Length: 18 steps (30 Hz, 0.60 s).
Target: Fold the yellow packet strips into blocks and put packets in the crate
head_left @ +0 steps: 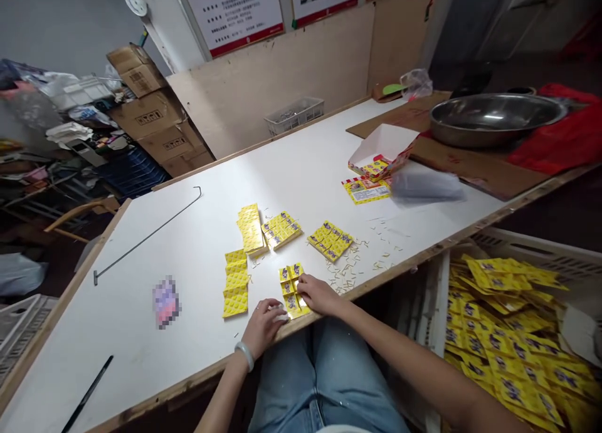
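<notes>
A small block of joined yellow sachets [292, 287] lies at the near edge of the white table [197, 188]. My right hand [318, 294] rests on its right side, fingers pressing the sachets. My left hand [264, 325] touches its lower left corner with curled fingers; a pale bangle sits on that wrist. A strip of yellow sachets [235, 282] lies just left of my hands. Beyond them lie a stack of sachets [251, 229] and two flat sheets of sachets [281, 228] [330, 239].
Small paper offcuts [352, 270] litter the table on the right. A crate of yellow sachets [508, 333] stands to my right. Farther back are an open printed box [380, 154], a steel basin [493, 116], a long metal hook rod [150, 232] and a black stick [87, 395].
</notes>
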Each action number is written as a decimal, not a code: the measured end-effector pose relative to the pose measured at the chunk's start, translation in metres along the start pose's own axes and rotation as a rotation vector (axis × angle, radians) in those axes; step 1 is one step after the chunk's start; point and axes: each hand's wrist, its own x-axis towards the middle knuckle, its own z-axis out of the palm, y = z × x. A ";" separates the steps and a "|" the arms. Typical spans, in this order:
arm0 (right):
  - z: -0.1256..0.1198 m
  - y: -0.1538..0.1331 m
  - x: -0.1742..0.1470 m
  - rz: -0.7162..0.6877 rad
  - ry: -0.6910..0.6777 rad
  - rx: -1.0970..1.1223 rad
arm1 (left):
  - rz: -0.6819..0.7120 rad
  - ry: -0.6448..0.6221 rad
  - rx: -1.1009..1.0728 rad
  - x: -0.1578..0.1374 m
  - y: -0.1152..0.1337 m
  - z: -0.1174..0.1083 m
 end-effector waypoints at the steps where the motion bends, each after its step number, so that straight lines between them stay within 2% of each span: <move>1: 0.000 0.001 0.000 0.013 0.008 0.012 | 0.027 -0.037 0.032 0.005 0.002 0.002; 6: 0.001 0.003 0.001 0.048 0.035 0.040 | 0.155 -0.142 0.158 0.025 -0.002 0.001; 10: 0.002 0.004 0.002 0.065 0.056 0.054 | 0.149 -0.130 0.120 0.029 -0.002 0.002; 13: 0.003 0.000 0.001 0.103 0.071 0.050 | 0.129 -0.168 0.076 0.025 -0.002 0.005; 16: 0.003 -0.005 0.001 0.146 0.082 0.032 | 0.174 -0.199 0.062 0.023 -0.017 0.008; 18: 0.002 -0.006 0.002 0.158 0.124 0.004 | 0.309 -0.147 0.041 0.029 -0.034 0.012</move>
